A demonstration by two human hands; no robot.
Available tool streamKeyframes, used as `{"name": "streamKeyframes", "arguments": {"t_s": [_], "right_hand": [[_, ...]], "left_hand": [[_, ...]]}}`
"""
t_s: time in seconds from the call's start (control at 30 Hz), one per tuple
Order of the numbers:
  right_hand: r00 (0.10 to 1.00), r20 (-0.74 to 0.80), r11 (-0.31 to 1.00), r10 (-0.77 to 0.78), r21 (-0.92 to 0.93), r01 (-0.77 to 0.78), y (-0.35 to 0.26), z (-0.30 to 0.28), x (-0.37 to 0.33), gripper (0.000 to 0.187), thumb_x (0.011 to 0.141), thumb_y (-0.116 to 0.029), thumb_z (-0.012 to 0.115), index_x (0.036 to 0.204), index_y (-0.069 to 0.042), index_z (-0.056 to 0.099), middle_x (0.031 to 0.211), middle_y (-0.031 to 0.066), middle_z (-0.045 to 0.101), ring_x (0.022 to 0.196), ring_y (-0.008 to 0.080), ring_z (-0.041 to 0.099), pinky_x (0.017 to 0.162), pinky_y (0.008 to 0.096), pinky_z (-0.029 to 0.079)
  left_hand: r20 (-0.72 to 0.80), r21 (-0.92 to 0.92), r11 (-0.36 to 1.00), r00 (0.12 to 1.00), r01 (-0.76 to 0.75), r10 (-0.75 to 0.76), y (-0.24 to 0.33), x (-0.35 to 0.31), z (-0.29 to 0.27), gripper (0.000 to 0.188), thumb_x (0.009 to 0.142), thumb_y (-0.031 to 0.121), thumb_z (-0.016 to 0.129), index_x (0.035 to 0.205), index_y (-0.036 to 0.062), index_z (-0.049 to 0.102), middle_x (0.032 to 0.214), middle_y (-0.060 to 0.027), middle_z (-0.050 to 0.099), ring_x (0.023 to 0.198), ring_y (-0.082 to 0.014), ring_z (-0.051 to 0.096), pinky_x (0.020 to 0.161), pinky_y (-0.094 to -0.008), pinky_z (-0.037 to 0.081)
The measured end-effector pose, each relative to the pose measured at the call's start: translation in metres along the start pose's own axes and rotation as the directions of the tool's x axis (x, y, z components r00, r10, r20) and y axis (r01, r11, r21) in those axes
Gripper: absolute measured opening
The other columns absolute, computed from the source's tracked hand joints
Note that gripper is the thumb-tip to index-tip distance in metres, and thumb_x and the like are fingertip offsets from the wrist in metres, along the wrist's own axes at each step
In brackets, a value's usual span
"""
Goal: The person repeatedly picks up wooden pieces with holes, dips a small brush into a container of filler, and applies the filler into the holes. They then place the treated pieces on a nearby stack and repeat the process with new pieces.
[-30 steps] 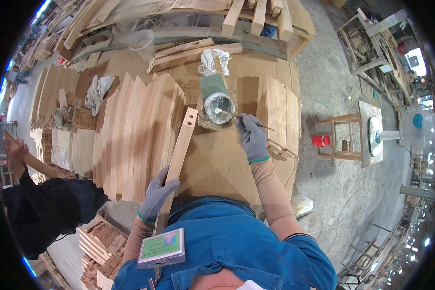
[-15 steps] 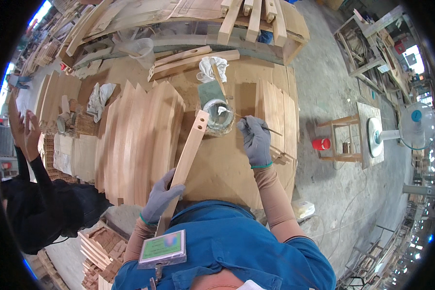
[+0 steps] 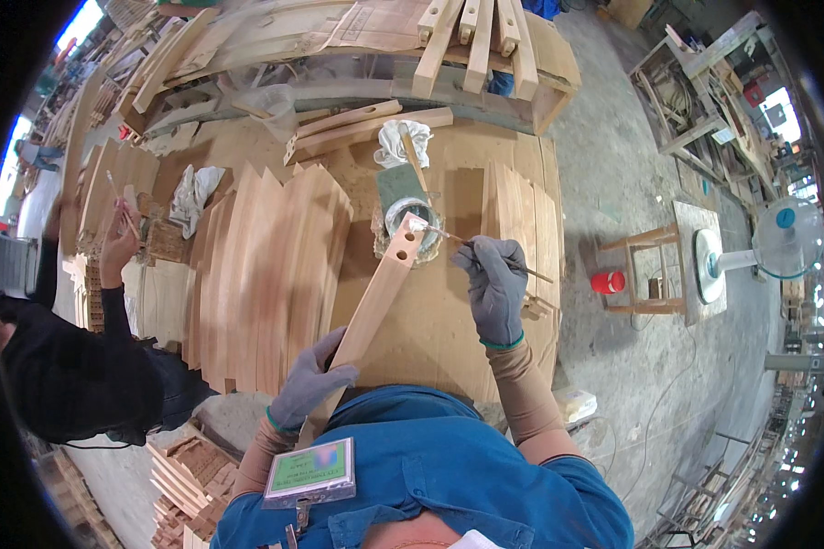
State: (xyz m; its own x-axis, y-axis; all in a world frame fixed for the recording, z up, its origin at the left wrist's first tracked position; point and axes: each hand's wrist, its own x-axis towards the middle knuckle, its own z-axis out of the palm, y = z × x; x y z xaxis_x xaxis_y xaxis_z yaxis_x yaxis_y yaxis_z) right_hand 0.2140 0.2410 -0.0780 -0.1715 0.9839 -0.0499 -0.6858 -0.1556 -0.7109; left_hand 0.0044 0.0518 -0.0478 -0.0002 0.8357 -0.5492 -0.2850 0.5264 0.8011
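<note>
My left hand [image 3: 315, 380], in a grey glove, is wrapped around the lower part of a long wooden leg [image 3: 373, 306]. Two round holes show near the leg's upper end, which tilts away from me over a glass jar [image 3: 410, 209]. My right hand [image 3: 496, 285], also gloved, pinches a thin brush [image 3: 455, 239]. The brush's tip, with white stuff on it, touches the end of the leg just above the holes. Behind the leg's end, the jar is partly hidden; a stick [image 3: 415, 157] lies beside it, next to a crumpled white cloth [image 3: 403, 143].
Stacked wooden boards [image 3: 270, 274] stand left of the leg, and more boards [image 3: 522, 220] on the right. A co-worker's hand [image 3: 119, 242] holds a thin stick at far left. Wooden pieces [image 3: 476, 41] lie on the far bench. A fan [image 3: 710, 261] stands on a stool at right.
My right hand has raised the brush from beside the jar onto the leg's end. The leg's top has shifted right. The co-worker's hand has moved right and now shows a stick.
</note>
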Motion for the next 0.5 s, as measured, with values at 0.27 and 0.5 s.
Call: {"name": "streamKeyframes", "arguments": {"t_s": [0.27,0.5], "right_hand": [[0.997,0.059,0.999,0.052,0.001,-0.053,-0.020,0.010,-0.007,0.011,0.084,0.010,0.056,0.087,0.000,0.054,0.100,0.0171,0.061,0.091,0.0234,0.065,0.084,0.0359,0.056],[0.976,0.220,0.998,-0.011,-0.055,0.023,-0.031,0.008,-0.022,0.014,0.081,0.013,0.056,0.087,0.001,0.053,0.100,0.0170,0.062,0.091,0.0247,0.064,0.087,0.0365,0.054]], "left_hand": [[0.052,-0.030,0.998,0.997,-0.058,0.060,-0.009,-0.004,-0.004,0.075,0.076,0.013,0.072,0.139,-0.0055,0.037,0.133,-0.0109,0.048,0.121,-0.0173,0.045,0.103,-0.0294,0.034],[0.063,-0.064,0.996,0.996,-0.060,0.064,-0.011,-0.009,-0.002,0.077,0.075,0.013,0.074,0.139,-0.0056,0.036,0.134,-0.0119,0.047,0.123,-0.0188,0.044,0.105,-0.0301,0.033]]}}
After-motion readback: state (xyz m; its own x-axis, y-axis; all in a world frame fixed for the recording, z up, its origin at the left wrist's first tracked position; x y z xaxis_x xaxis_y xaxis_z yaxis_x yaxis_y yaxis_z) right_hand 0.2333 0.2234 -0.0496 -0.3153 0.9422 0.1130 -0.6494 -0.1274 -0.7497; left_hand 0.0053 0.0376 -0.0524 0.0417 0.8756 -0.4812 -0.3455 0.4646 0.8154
